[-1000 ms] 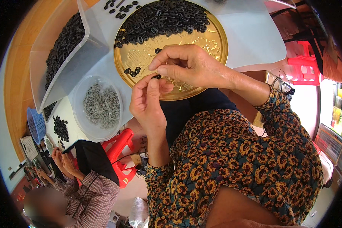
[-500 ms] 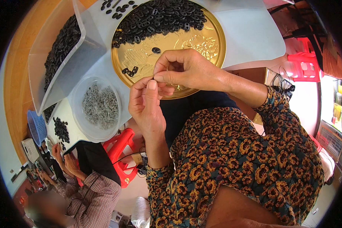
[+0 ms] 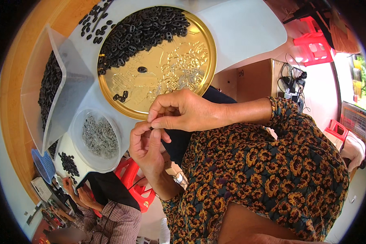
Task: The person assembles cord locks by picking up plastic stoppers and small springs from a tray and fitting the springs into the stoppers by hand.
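My left hand and my right hand meet at the near edge of a round gold tray. Between their fingertips is a tiny dark piece, mostly covered, its kind too small to make out. Both hands are closed in a pinch, thumbs against fingers. On the tray's far side lies a heap of small black oval plastic pieces with holes. One loose black oval piece rests mid-tray, and a small cluster of black pieces sits near its left rim.
Left of the tray stand a tilted clear bin of black pieces and a clear round tub of small silvery metal parts. A co-worker's hands are at lower left. A cardboard box and red stools are at right.
The view has shifted, so the tray and tubs sit further left. My hands are now lower against the tray, nearer my body, still pinched together at the fingertips.
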Tool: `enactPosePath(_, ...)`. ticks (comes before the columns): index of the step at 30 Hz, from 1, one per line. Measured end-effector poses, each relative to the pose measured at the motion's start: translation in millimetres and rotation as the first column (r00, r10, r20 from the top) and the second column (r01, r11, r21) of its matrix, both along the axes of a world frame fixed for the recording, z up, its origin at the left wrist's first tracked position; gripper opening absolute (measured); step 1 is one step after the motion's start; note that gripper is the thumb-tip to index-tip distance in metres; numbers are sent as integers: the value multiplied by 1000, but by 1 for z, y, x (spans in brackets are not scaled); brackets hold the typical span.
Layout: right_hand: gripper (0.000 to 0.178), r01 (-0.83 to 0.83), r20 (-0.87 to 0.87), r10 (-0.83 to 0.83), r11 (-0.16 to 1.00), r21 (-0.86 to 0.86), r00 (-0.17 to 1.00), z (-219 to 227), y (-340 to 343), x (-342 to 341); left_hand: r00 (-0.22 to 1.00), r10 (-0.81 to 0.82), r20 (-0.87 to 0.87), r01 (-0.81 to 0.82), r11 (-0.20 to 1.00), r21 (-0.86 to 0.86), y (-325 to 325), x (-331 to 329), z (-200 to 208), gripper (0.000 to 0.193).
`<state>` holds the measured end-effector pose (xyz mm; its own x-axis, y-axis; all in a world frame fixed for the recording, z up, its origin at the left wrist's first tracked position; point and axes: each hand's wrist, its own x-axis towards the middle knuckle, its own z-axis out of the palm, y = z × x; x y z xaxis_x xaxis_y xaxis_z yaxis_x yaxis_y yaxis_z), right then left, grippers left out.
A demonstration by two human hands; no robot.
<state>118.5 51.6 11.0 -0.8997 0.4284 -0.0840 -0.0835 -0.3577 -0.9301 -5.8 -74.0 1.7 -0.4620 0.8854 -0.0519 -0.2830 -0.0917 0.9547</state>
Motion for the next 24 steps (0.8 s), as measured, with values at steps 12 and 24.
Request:
enactPosePath(12,11,209,-28,-263,690,693,964,-4,49,29,994,-104,44,104,995,1,1,0,2,17)
enactPosePath(24,11,-130,192,-284,223,966,939,-7,110,42,991,54,-125,-69,990,-124,4,-1,1,21)
